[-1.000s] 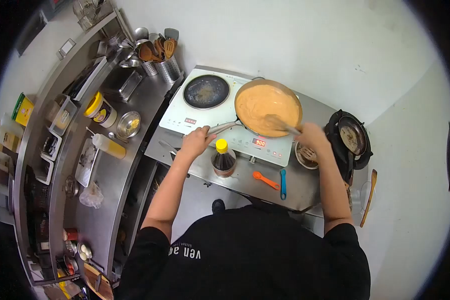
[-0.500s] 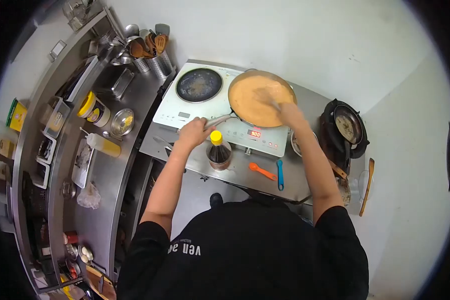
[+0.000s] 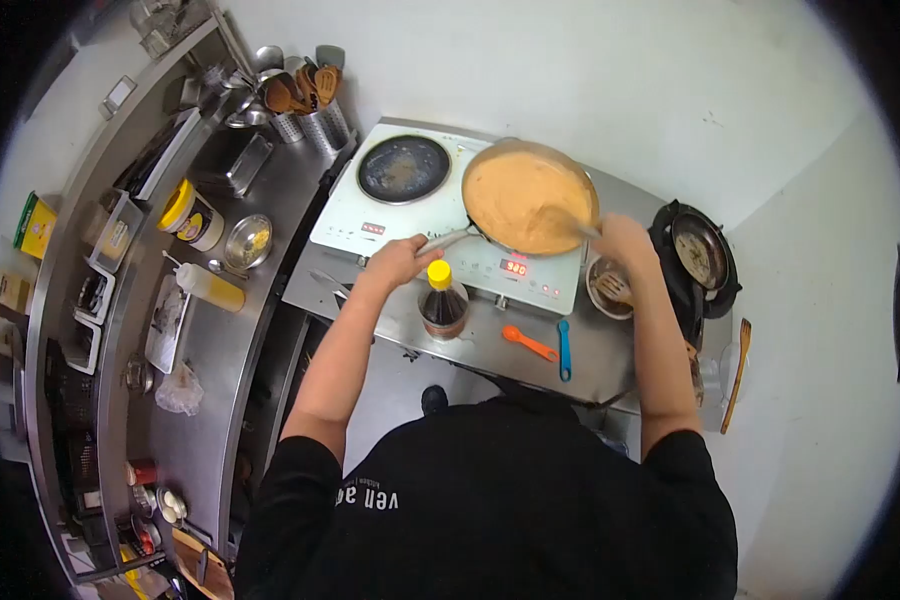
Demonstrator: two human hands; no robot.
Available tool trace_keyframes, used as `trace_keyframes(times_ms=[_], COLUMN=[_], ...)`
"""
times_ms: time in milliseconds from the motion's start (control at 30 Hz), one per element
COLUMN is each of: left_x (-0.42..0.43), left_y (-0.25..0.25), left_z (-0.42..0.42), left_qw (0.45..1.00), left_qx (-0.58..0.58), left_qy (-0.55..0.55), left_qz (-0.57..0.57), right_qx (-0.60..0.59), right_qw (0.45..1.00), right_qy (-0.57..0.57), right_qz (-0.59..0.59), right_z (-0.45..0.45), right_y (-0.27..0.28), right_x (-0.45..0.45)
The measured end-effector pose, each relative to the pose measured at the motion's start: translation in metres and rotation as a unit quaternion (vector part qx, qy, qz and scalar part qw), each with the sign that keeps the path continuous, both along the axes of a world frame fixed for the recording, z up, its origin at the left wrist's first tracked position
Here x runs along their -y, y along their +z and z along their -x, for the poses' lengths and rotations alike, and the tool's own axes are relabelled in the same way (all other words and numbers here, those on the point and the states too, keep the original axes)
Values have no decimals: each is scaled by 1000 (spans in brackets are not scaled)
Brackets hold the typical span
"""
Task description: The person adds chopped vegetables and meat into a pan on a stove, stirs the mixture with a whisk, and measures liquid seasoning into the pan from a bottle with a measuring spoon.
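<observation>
A large pan (image 3: 468,172) full of thick orange sauce (image 3: 520,195) sits on the right plate of a white two-plate cooktop (image 3: 355,235). My left hand (image 3: 398,262) is closed around the end of the pan's long handle (image 3: 448,240). In my right hand (image 3: 622,242) is what looks like a whisk (image 3: 560,222), its head dipped in the sauce near the pan's right side and blurred by motion. Just below my left hand stands a dark sauce bottle (image 3: 443,312) with a yellow cap. A bowl (image 3: 608,290) holding a utensil is partly hidden by my right arm.
Orange (image 3: 528,343) and blue measuring spoons (image 3: 565,350) lie along the counter's front edge. A black pan (image 3: 406,168) rests on the left plate. More dark pans (image 3: 698,250) and a wooden spatula (image 3: 738,375) are at right. Utensil holders (image 3: 320,130) stand at back left.
My right hand has swung right and slightly down, and the whisk has moved toward the pan's lower right. The bowl shows more now. My left hand stays on the handle.
</observation>
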State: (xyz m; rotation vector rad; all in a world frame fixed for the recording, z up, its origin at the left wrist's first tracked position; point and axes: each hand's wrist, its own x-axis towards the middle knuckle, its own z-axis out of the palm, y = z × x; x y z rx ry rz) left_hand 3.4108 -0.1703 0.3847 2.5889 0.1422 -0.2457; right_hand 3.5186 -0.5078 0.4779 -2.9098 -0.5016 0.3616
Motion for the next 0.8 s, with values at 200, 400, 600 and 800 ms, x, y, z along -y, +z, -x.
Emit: trace_keyframes(times_ms=[200, 400, 600, 800], left_x=[3, 7, 3, 7], left_y=[-2, 4, 4, 0], left_z=[-3, -4, -4, -3], left_qw=[999, 998, 998, 997], left_qx=[-19, -41, -35, -44], left_qy=[-15, -17, -11, -14], left_qz=[-48, -48, -52, -58], right_qx=[53, 59, 14, 73], right_qw=[998, 994, 998, 996], right_qy=[29, 1, 67, 28], right_qz=[-6, 87, -16, 43], right_z=[-22, -15, -6, -27], right_y=[-48, -9, -14, -48], right_x=[-16, -12, 12, -18])
